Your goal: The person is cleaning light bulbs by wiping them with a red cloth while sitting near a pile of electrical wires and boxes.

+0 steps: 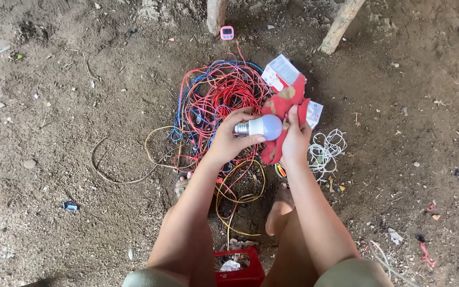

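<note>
Bulb and rag over a wire mess
Left hand (228, 139) clamps the bulb (264, 127); right hand (295, 139) grips a red cloth (281, 106) against it, above tangled wires (213, 95).

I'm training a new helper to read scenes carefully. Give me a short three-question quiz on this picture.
1. True or false: the left hand holds the light bulb by its metal base end.
2. What does the right hand grip? A) red cloth B) pliers C) a box
3. What lies on the dirt ground behind the hands?

Key: 1 true. 2 A. 3 A tangle of red and blue wires.
</note>
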